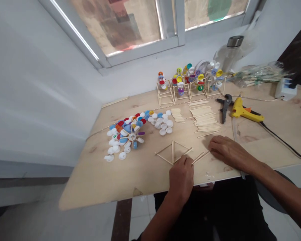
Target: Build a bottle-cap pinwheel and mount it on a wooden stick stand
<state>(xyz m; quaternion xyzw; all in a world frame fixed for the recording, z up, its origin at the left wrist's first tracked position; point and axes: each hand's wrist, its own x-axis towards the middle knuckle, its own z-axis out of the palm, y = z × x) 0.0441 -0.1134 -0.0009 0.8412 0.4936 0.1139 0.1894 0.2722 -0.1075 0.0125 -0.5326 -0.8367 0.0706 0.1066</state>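
Fingers close together on wooden sticks

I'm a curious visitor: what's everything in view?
Table: one, pale, centre
Loose caps: many, mixed, table's left
Cap wheel: one, multicoloured, among caps
Stick frame: one, pale, front centre
Sticks: many, pale, middle
Cap models: about four, multicoloured, by wall
Glue gun: one, yellow, right
Tool: one, grey, beside glue gun
Bottle: one, clear, back right
Bag: one, clear, back right
Socket: one, white, right
Window: one, grey frame, behind
Lap: one, black, below table
Left hand: one, bare, at stick frame
Right hand: one, bare, at stick ends
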